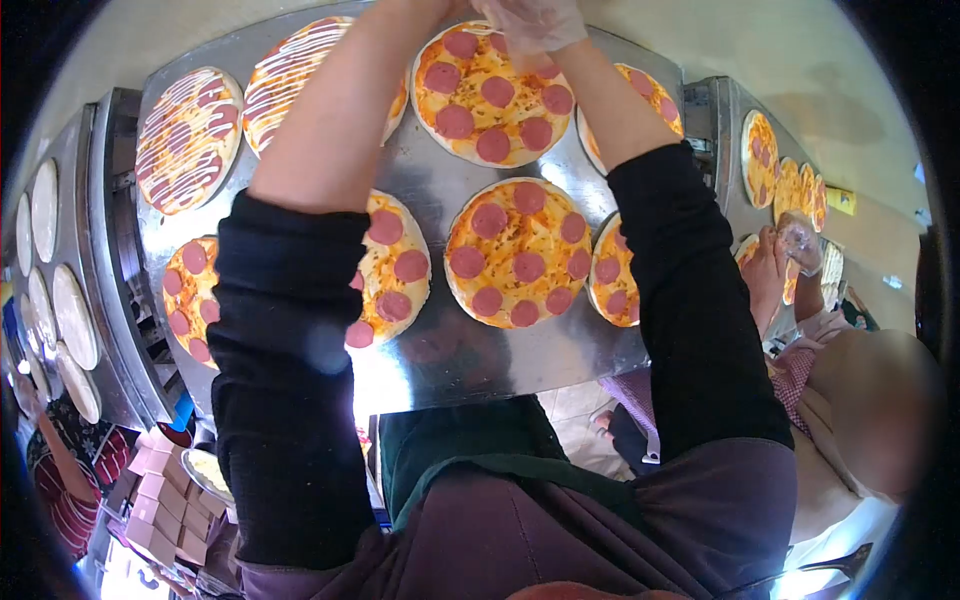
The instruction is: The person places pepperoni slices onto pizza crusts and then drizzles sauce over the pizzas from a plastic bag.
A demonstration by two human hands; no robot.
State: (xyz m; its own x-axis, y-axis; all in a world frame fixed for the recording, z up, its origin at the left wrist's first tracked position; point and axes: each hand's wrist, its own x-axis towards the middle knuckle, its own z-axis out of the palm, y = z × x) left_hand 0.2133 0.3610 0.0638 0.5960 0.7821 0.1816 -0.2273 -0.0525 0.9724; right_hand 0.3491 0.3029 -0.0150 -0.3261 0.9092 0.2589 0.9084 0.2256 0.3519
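Note:
Both my arms, in black sleeves, reach over a metal table (430,365) to its far edge. My right hand (535,22), in a clear plastic glove, is at the top of the view above a pizza with sausage slices (497,92). Close beside it my left hand (428,6) is mostly cut off by the frame edge. What either hand holds cannot be made out. Two pizzas with white sauce lines (190,140) lie at the far left. Nearer me is a row of pizzas with sausage slices (528,266), without white lines.
A co-worker (830,370) stands at the right, with gloved hands (795,245) over pizzas on another table (735,150). Plain dough rounds (75,315) lie on a left table. Pink boxes (160,500) are stacked at lower left, near another person's arm (65,455).

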